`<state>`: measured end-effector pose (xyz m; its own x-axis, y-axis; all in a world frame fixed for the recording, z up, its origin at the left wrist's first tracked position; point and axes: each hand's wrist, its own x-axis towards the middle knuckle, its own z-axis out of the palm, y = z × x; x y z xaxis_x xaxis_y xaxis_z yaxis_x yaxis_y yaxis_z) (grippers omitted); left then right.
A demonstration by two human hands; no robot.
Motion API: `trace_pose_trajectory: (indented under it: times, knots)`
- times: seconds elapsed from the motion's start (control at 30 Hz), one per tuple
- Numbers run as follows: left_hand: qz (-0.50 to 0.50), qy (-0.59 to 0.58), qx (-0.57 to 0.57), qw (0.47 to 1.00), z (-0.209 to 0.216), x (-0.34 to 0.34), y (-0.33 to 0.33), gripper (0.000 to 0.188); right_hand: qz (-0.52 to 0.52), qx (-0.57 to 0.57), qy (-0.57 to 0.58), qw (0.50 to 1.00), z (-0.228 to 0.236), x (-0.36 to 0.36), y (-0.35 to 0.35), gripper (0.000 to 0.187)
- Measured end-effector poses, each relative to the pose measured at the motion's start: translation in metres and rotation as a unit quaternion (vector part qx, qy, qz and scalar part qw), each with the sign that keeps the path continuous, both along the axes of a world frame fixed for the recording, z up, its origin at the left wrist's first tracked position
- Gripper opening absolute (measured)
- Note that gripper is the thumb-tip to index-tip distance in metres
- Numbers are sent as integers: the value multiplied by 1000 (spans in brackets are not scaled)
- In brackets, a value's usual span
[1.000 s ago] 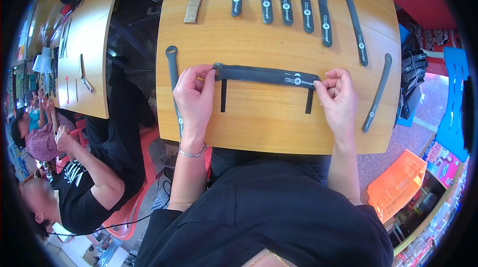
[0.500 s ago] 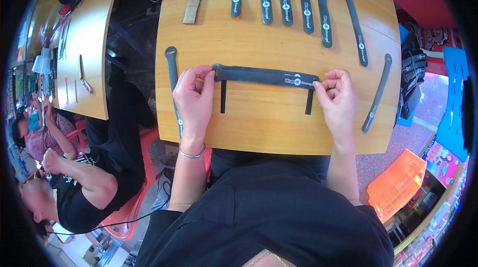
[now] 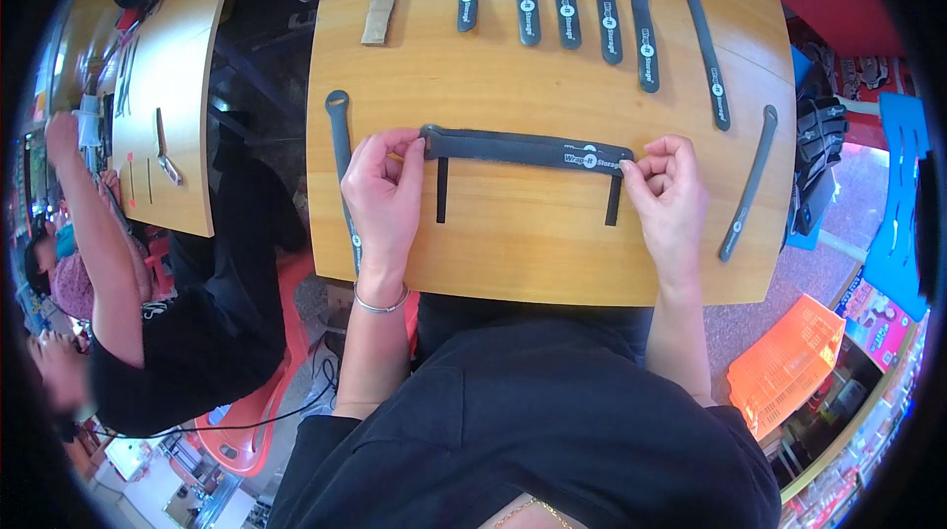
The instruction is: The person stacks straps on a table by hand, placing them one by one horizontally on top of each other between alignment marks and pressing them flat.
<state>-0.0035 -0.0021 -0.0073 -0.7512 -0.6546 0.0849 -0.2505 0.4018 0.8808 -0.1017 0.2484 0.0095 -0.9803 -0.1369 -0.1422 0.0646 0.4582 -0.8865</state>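
Observation:
A dark grey storage strap (image 3: 513, 148) with white print stretches level between my two hands over the wooden table (image 3: 533, 253). At its ringed end, my left hand (image 3: 385, 184) pinches it between thumb and fingers. My right hand (image 3: 667, 184) pinches the opposite end, beside the print. A second dark layer with partly covered print shows along its upper edge; whether it is another strap I cannot tell. Below it, two short black strips (image 3: 442, 190) stand out against the tabletop, one near each end. Another strap (image 3: 339, 135) lies just left of my left hand, partly hidden by it.
Several similar straps (image 3: 609, 16) lie spread across the table's far side, with one (image 3: 752, 179) at the right. A folded piece of cardboard (image 3: 383, 8) rests far left. An orange basket (image 3: 789, 361) stands right of the table. At left, a co-worker (image 3: 187, 352) sits by another table (image 3: 187, 66).
My hands and the strap between them stay almost still. At the left, the co-worker has leaned and stretched an arm out toward the far end of the other table.

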Motion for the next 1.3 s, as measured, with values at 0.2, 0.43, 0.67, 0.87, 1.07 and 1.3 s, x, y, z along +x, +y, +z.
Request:
trace_pose_trajectory:
  times: [0.2, 0.43, 0.67, 0.87, 1.07, 1.3]
  knots:
    - [-1, 1, 0, 1000, 2, 0, 0, 8, 0, 7, 2, 1000, 0, 0, -1, 27]
    - [0, 9, 8, 1000, -3, 1, -1, 9, 1, 2, 5, 1000, -2, 2, -2, 27]
    - [-4, 2, -9, 1000, 1, 2, -1, 9, 6, 11, 9, 1000, 2, 3, -2, 27]
    - [-4, 6, -5, 1000, -1, 2, -2, 9, 14, 13, 15, 1000, 4, 2, -2, 26]
    - [-1, 4, -7, 1000, 0, 1, -1, 8, 13, 27, 24, 999, 3, 2, -3, 26]
    - [-1, 1, -28, 1000, 0, 1, -2, 7, 12, 28, 22, 999, 3, 2, -2, 26]
